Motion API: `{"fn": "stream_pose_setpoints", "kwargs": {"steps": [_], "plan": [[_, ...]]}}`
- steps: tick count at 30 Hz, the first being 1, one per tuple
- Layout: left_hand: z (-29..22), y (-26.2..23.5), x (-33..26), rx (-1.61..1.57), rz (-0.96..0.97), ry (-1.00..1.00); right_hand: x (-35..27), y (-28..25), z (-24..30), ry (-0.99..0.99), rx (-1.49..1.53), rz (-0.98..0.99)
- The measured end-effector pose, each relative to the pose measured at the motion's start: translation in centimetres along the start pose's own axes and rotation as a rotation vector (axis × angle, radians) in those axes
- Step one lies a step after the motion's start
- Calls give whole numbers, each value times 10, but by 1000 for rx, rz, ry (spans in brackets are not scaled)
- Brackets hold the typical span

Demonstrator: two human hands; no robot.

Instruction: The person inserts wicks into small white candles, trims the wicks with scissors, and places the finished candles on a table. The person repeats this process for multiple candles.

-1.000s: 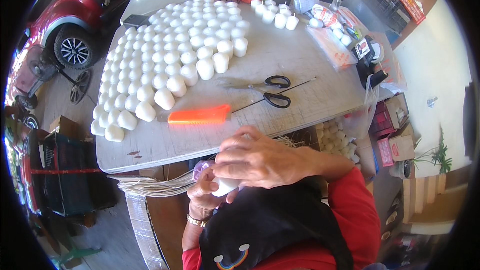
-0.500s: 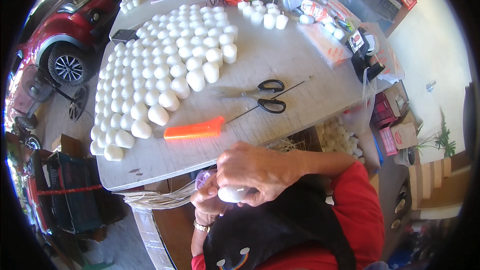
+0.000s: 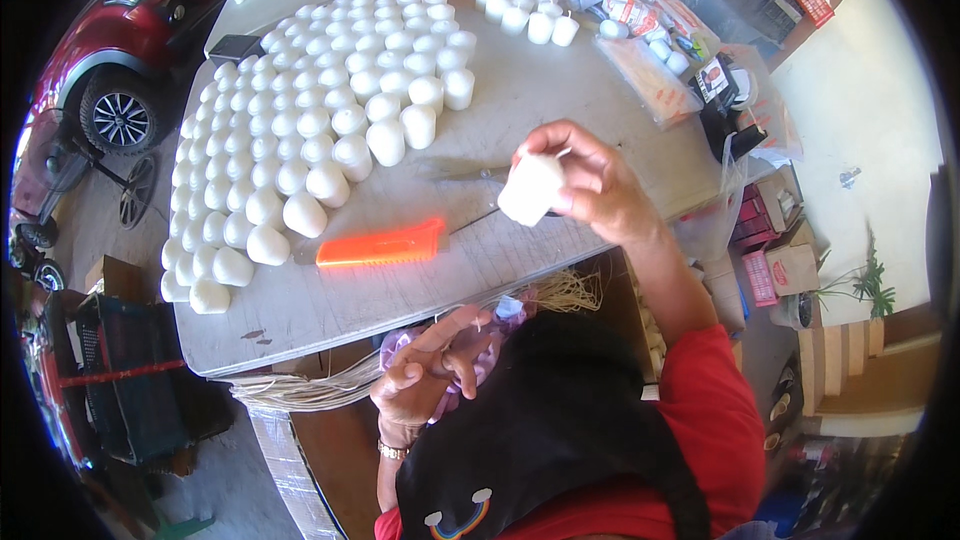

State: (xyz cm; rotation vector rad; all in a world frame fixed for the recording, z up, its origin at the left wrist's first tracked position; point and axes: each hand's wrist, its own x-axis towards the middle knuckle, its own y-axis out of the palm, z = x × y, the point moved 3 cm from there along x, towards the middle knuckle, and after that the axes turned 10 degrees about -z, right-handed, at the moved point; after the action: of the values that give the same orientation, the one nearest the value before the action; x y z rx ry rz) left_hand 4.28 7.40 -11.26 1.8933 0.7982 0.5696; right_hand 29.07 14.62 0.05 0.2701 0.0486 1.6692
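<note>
My right hand [image 3: 590, 185] is raised over the table's near part, thumb and fingers closed around a white votive candle [image 3: 530, 190]; a short wick shows at its top. Low by the table edge, my left hand [image 3: 428, 370] has its fingers apart and holds nothing I can see. Bunched purple cloth [image 3: 485, 355] lies right behind it. Many similar white candles [image 3: 300, 130] stand in packed rows on the table's left half. Beneath my right hand, the scissors [image 3: 465, 172] are mostly hidden. An orange-handled tool [image 3: 380, 245] lies near the table's front edge.
Cream wick strands [image 3: 310, 390] hang under the front edge of the grey table [image 3: 480, 265]. A smaller candle group [image 3: 525, 15] stands at the far side. Plastic packs [image 3: 650, 85] and a black holder [image 3: 725, 125] crowd the right side. A red car [image 3: 125, 40] is at left.
My right hand has lifted the candle from beside my left hand, up and right over the table. My left hand has opened. The view has shifted slightly.
</note>
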Motion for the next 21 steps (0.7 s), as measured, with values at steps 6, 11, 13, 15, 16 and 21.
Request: {"fn": "stream_pose_setpoints", "kwargs": {"steps": [6,11,13,15,16,21], "plan": [[-3,-11,-11,140,-23,-59,73,-112,36,-238,-575,-663],[-7,-5,-14,359,-93,-46,161,-225,17,-236,-736,-989],[-8,-1,-13,331,-118,-37,188,-248,3,-220,-888,-1022],[-9,3,-11,332,-143,-1,206,-258,-8,-190,-1133,-1036],[-10,5,-11,339,-138,1,211,-261,-14,-150,-1051,-947],[-19,16,-15,558,-258,-83,204,-231,-8,-102,-1122,-818]]}}
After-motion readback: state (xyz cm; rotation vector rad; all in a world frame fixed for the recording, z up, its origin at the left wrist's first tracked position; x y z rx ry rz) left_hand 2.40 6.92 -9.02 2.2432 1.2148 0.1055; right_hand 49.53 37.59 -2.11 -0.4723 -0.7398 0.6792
